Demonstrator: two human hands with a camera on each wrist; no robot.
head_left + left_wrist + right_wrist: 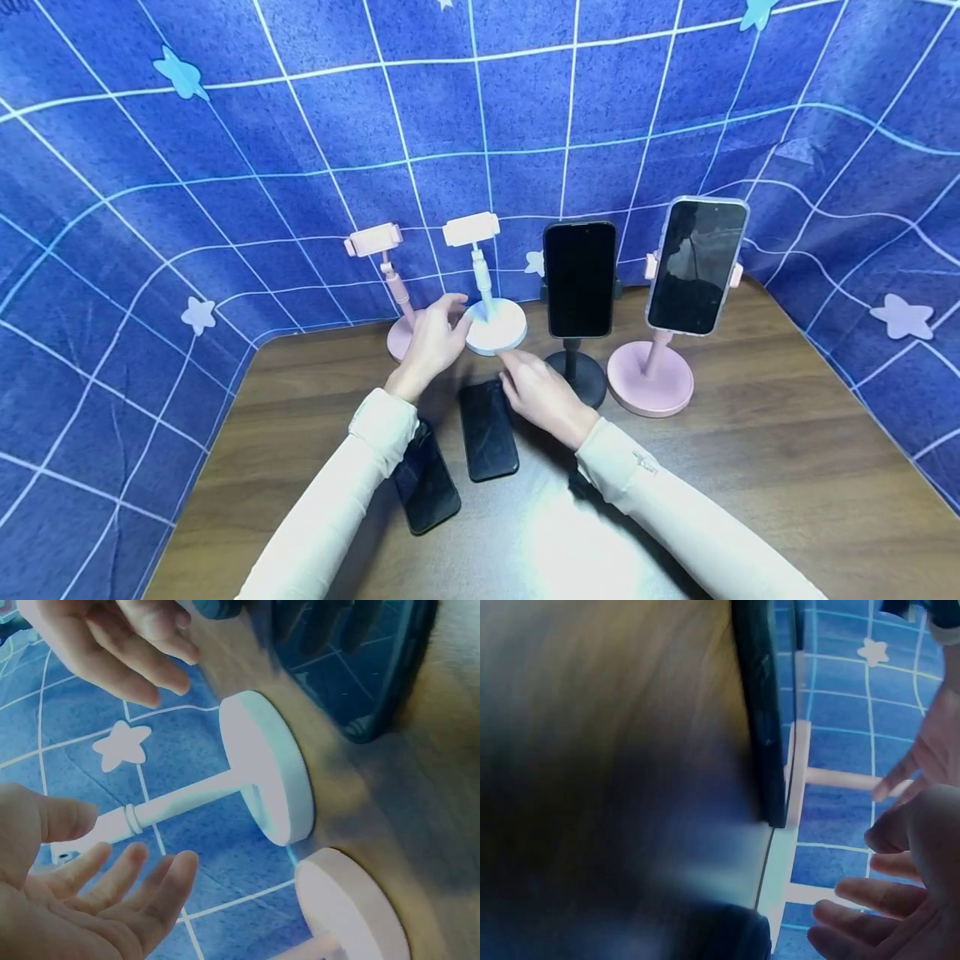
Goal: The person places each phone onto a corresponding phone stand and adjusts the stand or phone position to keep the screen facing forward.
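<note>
Beside the white stand (497, 327) are both hands, and neither holds anything. The left hand (435, 337) is at its left, between it and the small pink stand (401, 336); in the left wrist view this hand (97, 892) has relaxed, spread fingers near the white pole (187, 793). At the front of the white base is the right hand (542, 392), above the far end of a dark phone (489, 433); its fingers hang loosely bent in the right wrist view (892, 892). A second dark phone (427, 492) lies partly under the left sleeve.
To the right, a black stand (588, 387) holds a black phone (580, 279) upright, and a larger pink stand (650, 392) holds a light-edged phone (697, 267). A small dark object (581, 485) lies by the right sleeve. Blue grid-patterned cloth (525, 108) rises behind the wooden table (780, 433).
</note>
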